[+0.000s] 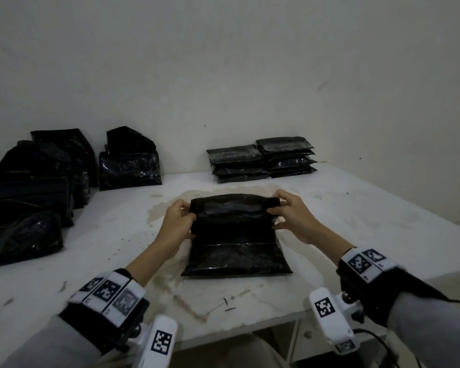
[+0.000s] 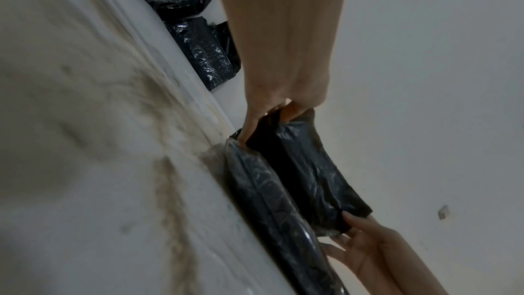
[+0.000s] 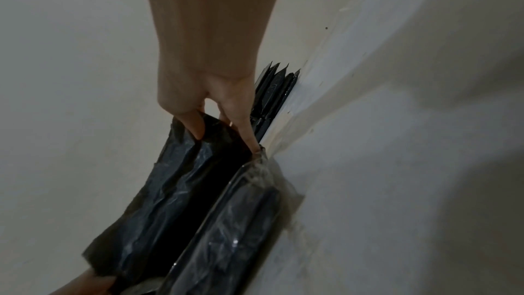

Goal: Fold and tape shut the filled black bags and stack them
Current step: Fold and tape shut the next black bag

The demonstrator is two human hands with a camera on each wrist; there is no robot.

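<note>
Two hands, one bag, and a wide white bench (image 1: 356, 224) under all of it. Across that bench, the loose heap of unsealed bags (image 1: 29, 197) sits at my ten o'clock against the wall, and the neat stack of finished bags (image 1: 260, 159) at about one o'clock, well apart from my work.

Dead ahead at twelve lies the filled bag (image 1: 237, 251), flat on the bench, its long axis running from nine to three, straight across me. Its filled body is the near part; its empty top flap (image 1: 231, 205) stands up at the far edge, curling back toward me.

My left hand (image 1: 177, 224) pinches the flap's nine-o'clock corner, thumb on the near face, fingers behind, and the left wrist view shows a finger tucked down at the crease. My right hand (image 1: 292, 213) pinches the three-o'clock corner the same way, with one finger (image 3: 249, 136) reaching down to the crease where flap meets body. Both hands are curled on the plastic, and both are equally near the bag.

What matters, I think, is that the flap must come toward six o'clock, over the body, with both corners travelling level so the fold stays square to that nine-to-three line. I see no tape anywhere.
</note>
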